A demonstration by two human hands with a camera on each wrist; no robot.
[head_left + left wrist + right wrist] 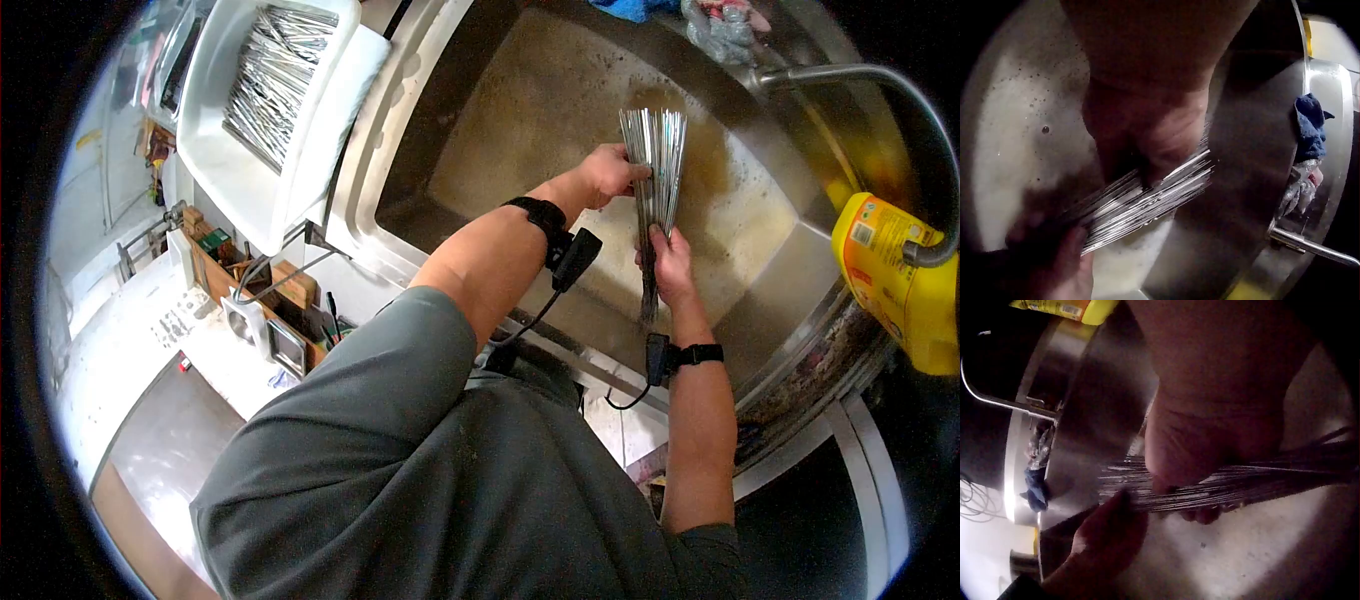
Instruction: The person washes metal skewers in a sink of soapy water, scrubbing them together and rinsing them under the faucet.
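Note:
A fanned bundle of thin metal skewers point(655, 150) is held over the sink point(510, 130), spread wide at the far end and narrow at the near end. My left hand point(607, 175) grips it from the left side, its thumb lying across the skewers. Lower down, my right hand point(672, 268) holds the narrower part, with the thumb in front. In the left wrist view the skewers point(1154, 203) run slantwise between both hands. The right wrist view has the right hand's fingertips point(1204, 514) showing beyond the bundle's edge. Cloudy, stained water covers the sink's bottom.
A white tub point(210, 150) with many more skewers stands left of the sink. A curved faucet point(850, 72) reaches over the right side, near a yellow bottle point(890, 280). A blue cloth point(1311, 128) and a crumpled plastic bag point(1300, 190) lie on the far rim.

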